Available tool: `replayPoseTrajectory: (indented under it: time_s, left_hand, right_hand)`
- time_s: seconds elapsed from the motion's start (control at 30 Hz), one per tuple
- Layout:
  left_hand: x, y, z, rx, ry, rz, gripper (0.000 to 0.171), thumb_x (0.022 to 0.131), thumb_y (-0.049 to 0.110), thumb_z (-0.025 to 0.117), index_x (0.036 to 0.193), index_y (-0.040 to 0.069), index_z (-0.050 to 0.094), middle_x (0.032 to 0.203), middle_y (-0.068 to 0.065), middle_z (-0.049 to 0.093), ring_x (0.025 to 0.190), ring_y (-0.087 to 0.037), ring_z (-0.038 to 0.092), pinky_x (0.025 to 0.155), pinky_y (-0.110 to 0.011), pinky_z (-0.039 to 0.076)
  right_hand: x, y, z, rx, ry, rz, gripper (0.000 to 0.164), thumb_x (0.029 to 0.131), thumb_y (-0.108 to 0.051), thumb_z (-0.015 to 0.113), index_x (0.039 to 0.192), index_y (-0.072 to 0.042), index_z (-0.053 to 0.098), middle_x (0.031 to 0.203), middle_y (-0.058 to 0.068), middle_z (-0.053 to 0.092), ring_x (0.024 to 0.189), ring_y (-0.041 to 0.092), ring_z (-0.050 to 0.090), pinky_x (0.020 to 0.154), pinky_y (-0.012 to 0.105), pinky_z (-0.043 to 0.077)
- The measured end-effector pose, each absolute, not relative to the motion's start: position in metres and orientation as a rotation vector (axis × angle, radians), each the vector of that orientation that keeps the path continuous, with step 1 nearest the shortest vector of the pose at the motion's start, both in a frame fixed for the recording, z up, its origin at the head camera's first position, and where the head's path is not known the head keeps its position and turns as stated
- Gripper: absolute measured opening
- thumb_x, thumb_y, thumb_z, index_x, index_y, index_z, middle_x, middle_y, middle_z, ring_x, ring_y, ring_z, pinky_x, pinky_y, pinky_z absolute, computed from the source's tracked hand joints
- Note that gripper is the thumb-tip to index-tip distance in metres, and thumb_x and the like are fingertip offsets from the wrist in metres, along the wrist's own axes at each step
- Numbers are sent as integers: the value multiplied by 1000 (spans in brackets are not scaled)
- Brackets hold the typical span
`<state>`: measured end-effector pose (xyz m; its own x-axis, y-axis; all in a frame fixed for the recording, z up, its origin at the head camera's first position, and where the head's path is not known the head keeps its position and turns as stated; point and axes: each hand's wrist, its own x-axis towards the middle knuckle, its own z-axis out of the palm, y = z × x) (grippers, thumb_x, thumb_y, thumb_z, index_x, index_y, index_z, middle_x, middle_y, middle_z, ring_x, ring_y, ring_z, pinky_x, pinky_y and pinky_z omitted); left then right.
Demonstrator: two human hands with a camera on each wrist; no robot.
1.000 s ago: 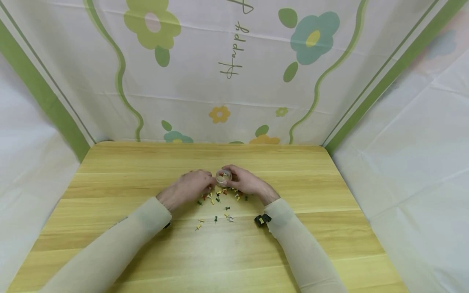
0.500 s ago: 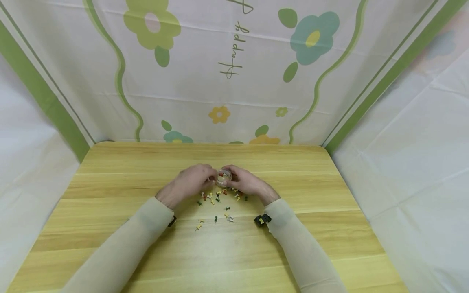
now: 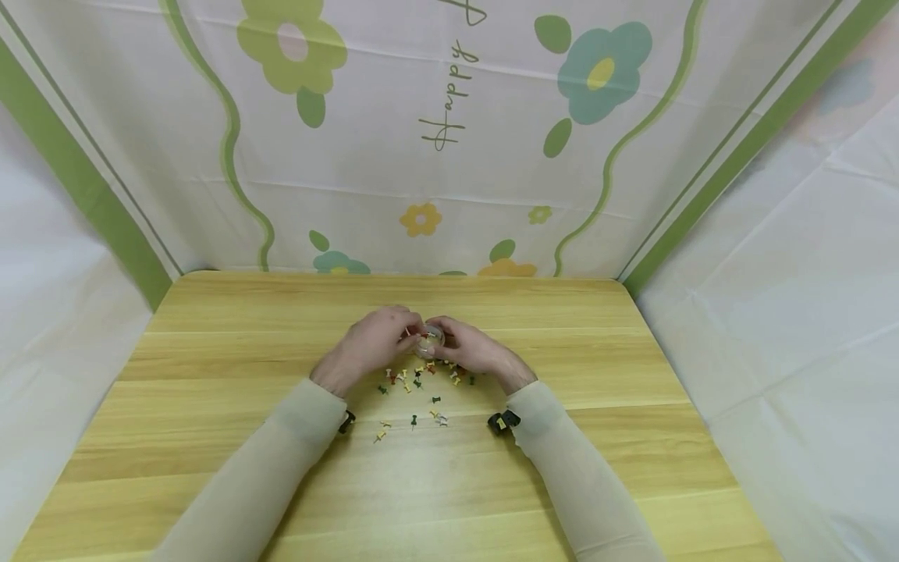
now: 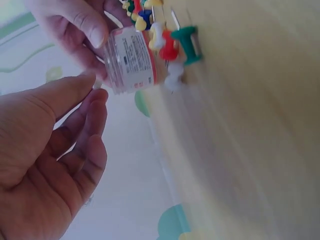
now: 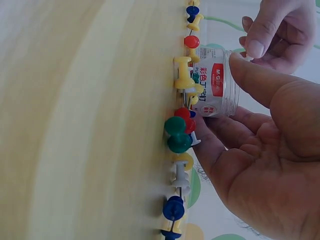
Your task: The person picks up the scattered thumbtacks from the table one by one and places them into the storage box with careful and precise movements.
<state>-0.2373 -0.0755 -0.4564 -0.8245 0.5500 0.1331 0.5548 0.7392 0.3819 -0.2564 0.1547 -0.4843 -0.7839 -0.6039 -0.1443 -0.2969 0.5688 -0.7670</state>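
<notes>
On the left, a soft beige sleeve slants forward, and the left hand arches down beside the clear screw-neck jar, thumb and forefinger pinching a small pale piece too hidden to name. Glossy, waisted pushpins with thin metal points lie scattered over the smooth wood-grain table, mostly on the person's side of the jar. The jar, round-walled and paper-labelled, stands upright between both hands. Right of it, the right hand reaches in sideways, thumb and fingers curved around it, holding it.
</notes>
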Motion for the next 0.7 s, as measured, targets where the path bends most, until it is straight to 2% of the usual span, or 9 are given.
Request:
replayPoseTrajectory:
  time_s: [0.4,0.7]
  left_hand:
    - [-236,-67,-464,-821,-2944,-740,18,97,21,73,113,12,75,106,1,69,94,-15,65,81,-32,58]
    - [-235,-71,-460,-861,-2928,-673,19,96,21,74,112,11,75,104,0,70,92,-18,66,80,-33,58]
  right_hand:
    - [-257,154,-486,-734,2415,-1083,55,103,-26,64,153,-14,46,148,7,55,136,25,51,114,45,40]
    - [-257,154,-485,-721,2413,-1078,55,103,-27,64,153,-13,46,147,8,56,135,23,53,113,42,42]
